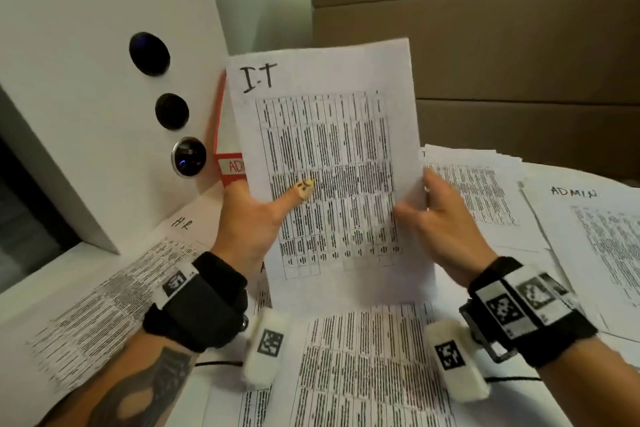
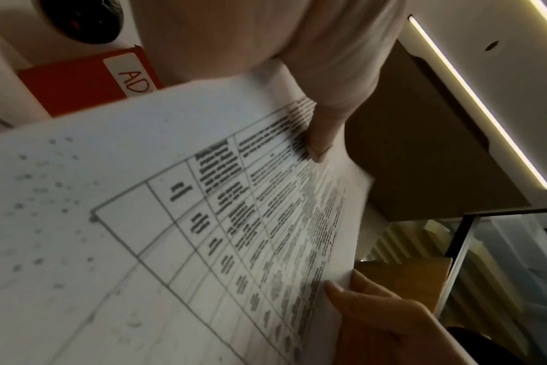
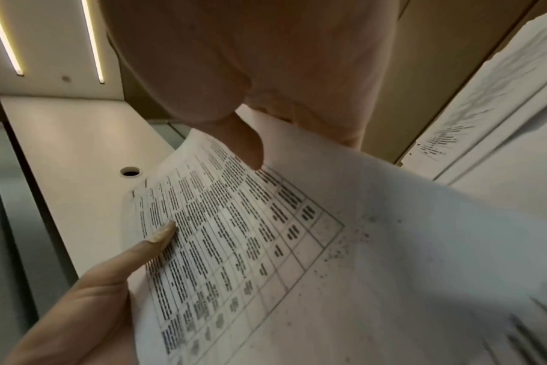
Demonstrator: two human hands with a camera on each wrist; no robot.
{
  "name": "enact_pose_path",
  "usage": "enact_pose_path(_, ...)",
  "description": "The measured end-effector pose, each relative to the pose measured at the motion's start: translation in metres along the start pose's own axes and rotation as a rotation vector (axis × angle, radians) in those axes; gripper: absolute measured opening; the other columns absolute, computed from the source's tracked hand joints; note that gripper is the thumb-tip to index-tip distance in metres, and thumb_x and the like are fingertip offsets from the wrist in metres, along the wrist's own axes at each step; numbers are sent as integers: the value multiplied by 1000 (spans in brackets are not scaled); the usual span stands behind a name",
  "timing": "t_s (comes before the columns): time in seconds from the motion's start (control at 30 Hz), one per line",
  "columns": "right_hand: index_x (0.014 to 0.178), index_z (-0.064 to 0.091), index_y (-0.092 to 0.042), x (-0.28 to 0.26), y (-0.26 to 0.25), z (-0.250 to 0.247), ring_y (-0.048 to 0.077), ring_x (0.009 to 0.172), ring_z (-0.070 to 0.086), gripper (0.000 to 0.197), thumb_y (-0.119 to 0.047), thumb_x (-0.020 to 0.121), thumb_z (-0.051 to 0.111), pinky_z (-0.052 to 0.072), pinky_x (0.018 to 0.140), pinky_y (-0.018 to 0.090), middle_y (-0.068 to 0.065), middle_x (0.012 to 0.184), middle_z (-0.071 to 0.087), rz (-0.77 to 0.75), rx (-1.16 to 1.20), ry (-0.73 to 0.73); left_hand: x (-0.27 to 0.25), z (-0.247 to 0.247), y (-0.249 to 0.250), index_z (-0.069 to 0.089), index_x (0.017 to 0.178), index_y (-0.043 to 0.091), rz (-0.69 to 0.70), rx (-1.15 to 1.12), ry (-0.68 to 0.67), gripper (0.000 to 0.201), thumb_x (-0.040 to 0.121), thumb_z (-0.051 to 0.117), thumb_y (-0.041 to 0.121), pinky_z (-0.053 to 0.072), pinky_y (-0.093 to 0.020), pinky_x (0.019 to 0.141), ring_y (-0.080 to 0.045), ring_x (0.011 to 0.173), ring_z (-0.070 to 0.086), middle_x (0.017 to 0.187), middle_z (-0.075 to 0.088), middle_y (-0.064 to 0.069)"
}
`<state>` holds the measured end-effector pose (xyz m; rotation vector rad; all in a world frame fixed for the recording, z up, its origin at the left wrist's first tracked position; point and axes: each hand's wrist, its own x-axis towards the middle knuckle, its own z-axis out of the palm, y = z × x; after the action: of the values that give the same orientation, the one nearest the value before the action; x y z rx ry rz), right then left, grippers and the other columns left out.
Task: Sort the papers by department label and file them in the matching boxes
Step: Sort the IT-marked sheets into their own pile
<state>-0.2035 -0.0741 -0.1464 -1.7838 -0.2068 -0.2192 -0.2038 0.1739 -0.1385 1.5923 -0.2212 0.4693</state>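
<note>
A printed sheet marked "I.T" (image 1: 329,156) is held upright above the table, filled with a dense table of text. My left hand (image 1: 252,218) pinches its left edge, thumb laid across the front. My right hand (image 1: 440,218) grips the right edge, thumb on the front. The left wrist view shows the same sheet (image 2: 203,222) with my left thumb (image 2: 322,138) pressed on it. In the right wrist view my right thumb (image 3: 247,145) presses on the sheet (image 3: 297,247). Behind it stands a red box labelled "ADM…" (image 1: 230,166).
Loose sheets cover the table: one marked "H.R" (image 1: 145,270) at left, one marked "ADMIN" (image 1: 595,236) at right, more (image 1: 363,357) under my wrists. A white device with round lenses (image 1: 104,80) rises at left. Cardboard boxes (image 1: 485,45) stand behind.
</note>
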Motion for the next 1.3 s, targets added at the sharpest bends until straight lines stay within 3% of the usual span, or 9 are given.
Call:
enact_pose_path(0.07, 118, 62, -10, 9, -8, -18, 22, 93, 76, 33, 9, 91, 64, 64, 78, 42, 5, 109, 75, -1, -15, 89, 4, 6, 13, 61, 136, 25, 16, -52, -63, 54, 88, 84, 19, 53, -44, 111, -15, 128, 67, 133, 73, 6)
enact_pose_path(0.27, 103, 68, -11, 52, -14, -124, 35, 90, 66, 29, 7, 80, 71, 54, 77, 54, 25, 101, 71, 98, 79, 415, 9, -5, 19, 61, 128, 34, -235, 434, -376, 77, 64, 90, 67, 56, -29, 85, -7, 111, 68, 123, 67, 18)
enact_pose_path(0.37, 118, 67, -7, 70, 15, -169, 37, 92, 71, 37, 3, 83, 73, 56, 67, 40, 17, 102, 71, 255, -49, 518, -2, -7, 4, 53, 143, 36, -292, 858, -702, 86, 70, 87, 65, 53, -31, 98, -5, 121, 59, 142, 55, 18)
enact_pose_path(0.5, 150, 44, -11, 82, 39, -171, 38, 122, 61, 69, 13, 90, 66, 52, 94, 45, 18, 140, 58, 318, -185, 571, 1, 4, -9, 27, 164, 28, -317, 1120, -980, 118, 70, 89, 64, 42, -35, 115, -18, 139, 47, 160, 38, 8)
enact_pose_path(0.63, 143, 53, -18, 91, 54, -156, 29, 89, 57, 58, 13, 94, 52, 50, 84, 42, 22, 133, 56, 373, -429, 442, 7, 15, -11, 25, 165, 25, -282, 1311, -1070, 122, 69, 90, 64, 44, -45, 116, -24, 140, 45, 158, 36, 4)
enact_pose_path(0.73, 122, 59, -18, 99, 59, -150, 30, 81, 60, 36, 5, 95, 55, 51, 81, 41, 17, 115, 59, 468, -668, 241, 5, 21, -9, 33, 161, 27, -258, 1373, -1049, 115, 68, 91, 63, 48, -44, 111, -24, 135, 50, 152, 40, 6)
enact_pose_path(0.87, 137, 61, -16, 106, 58, -142, 41, 135, 48, 52, -12, 86, 75, 44, 110, 49, 22, 146, 52, 455, -992, 156, 1, 21, -11, 42, 148, 26, -254, 1385, -969, 102, 67, 94, 59, 52, -38, 100, -20, 119, 54, 140, 46, 6)
enact_pose_path(1.17, 116, 68, -37, 37, 4, -44, 6, 106, 66, 54, -59, 69, 86, 55, 91, 30, -19, 115, 68, 49, -671, -570, 16, 6, 3, 75, 90, 29, -135, 1025, -611, 18, 83, 88, 20, 60, -39, 92, -13, 101, 70, 104, 74, 9)
enact_pose_path(1.3, 81, 79, -21, 37, 13, -45, 15, 80, 73, 30, -42, 67, 95, 58, 72, 29, -6, 82, 78, 19, -547, -339, 26, -11, 12, 75, 95, 20, -167, 641, -437, 28, 76, 93, 9, 64, -41, 84, -18, 85, 79, 85, 81, -2)
